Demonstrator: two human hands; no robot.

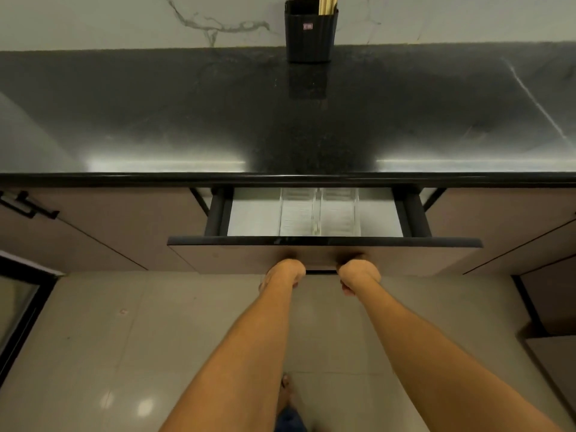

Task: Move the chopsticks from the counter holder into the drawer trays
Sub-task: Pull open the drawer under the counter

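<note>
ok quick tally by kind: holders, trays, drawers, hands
holder: 1
clear trays: 2
drawer: 1
hands, left hand and right hand, both gripping the drawer front: 2
total: 6
chopsticks are cut off by the frame, so not counted

veined marble wall (124, 20) stands above brown cabinet doors (109, 219) and pale floor (156, 338).

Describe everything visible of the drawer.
The drawer stands partly open beneath the black counter. Its front is brown and wood-look with a dark top edge; the side walls are dark and the floor is pale. Two clear trays sit side by side mid-drawer, seemingly empty. The left hand and right hand grip the front's lower edge.
</note>
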